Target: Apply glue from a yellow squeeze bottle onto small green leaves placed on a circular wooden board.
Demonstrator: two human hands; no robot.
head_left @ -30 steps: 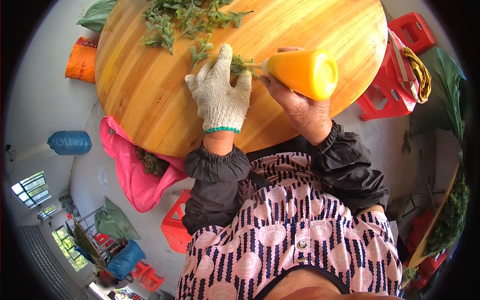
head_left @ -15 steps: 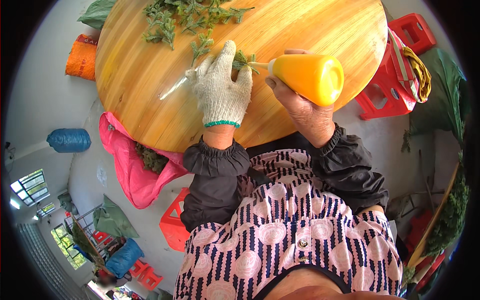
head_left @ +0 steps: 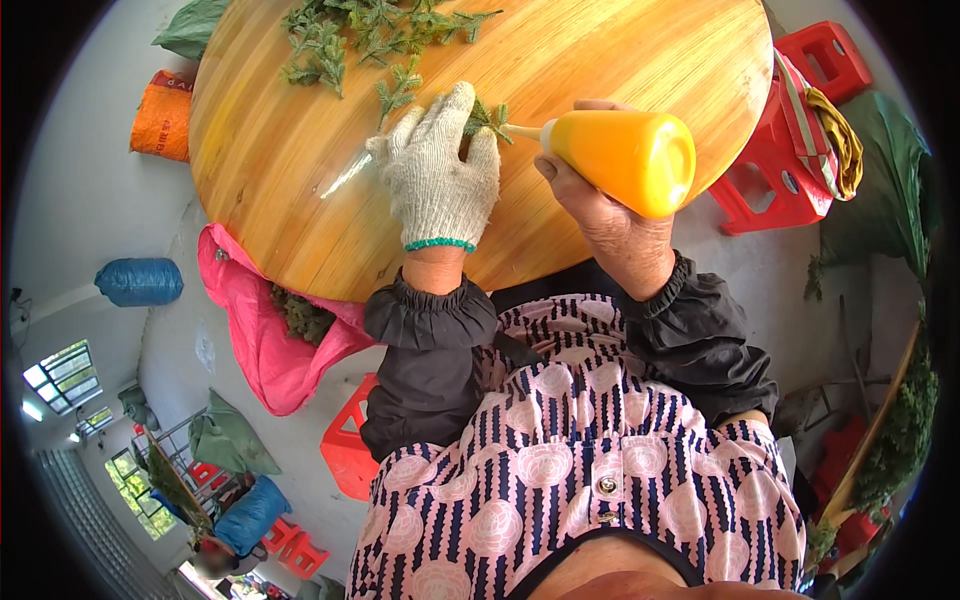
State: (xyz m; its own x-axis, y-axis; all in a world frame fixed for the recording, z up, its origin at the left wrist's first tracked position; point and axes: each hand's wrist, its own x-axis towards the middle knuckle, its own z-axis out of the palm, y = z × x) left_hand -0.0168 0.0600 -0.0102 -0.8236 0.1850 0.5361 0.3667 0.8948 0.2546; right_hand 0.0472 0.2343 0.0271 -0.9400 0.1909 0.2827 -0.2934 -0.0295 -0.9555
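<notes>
My left hand [head_left: 440, 175], in a whitish knitted glove with a green cuff edge, pinches a small green sprig [head_left: 487, 120] between thumb and forefinger over the table. In my bare right hand [head_left: 612, 215] is a yellow squeeze bottle [head_left: 620, 155], tilted on its side with its base toward the right. Its thin pale nozzle points left and ends at the sprig's right edge; whether it touches cannot be told. A single loose sprig [head_left: 398, 92] lies just beyond the gloved fingers. Farther off is a pile of green sprigs [head_left: 375, 35].
The round wooden table [head_left: 290, 220] fills the upper middle. A pink sack [head_left: 265, 345] with greenery hangs at its near left edge. Red stools [head_left: 765, 195] stand at the right, one bearing bags, beside a green sack [head_left: 875, 190]. Another red stool [head_left: 350, 445] is near my left elbow.
The bottle and my right hand have shifted slightly right, the nozzle tip drawing a little away from the sprig's middle. My left hand keeps its pinch almost unmoved.
</notes>
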